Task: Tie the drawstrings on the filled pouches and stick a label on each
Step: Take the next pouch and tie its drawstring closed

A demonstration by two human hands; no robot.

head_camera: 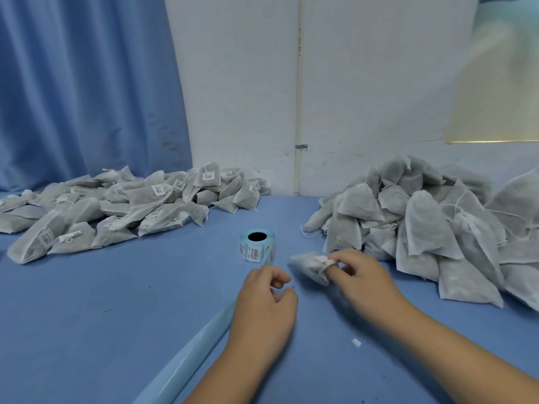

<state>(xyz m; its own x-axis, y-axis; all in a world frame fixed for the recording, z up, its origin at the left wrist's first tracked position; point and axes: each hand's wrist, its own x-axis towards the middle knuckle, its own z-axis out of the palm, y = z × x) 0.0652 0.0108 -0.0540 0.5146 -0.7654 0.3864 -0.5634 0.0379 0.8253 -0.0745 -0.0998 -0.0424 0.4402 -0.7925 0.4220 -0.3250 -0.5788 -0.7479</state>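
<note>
A small grey-white filled pouch (310, 266) lies on the blue table in front of me. My right hand (364, 275) pinches its gathered neck, where a white bit shows at my fingertips. My left hand (268, 298) hovers just left of the pouch, fingers curled with thumb and forefinger close together; a thin drawstring between them is too faint to confirm. A roll of barcode labels (257, 246) on light blue backing stands upright just behind my hands.
A heap of labelled pouches (116, 205) lies at the back left. A taller heap of unlabelled pouches (423, 228) fills the right side. A strip of light blue backing paper (186, 360) trails toward the front edge. A small white scrap (356, 342) lies by my right forearm.
</note>
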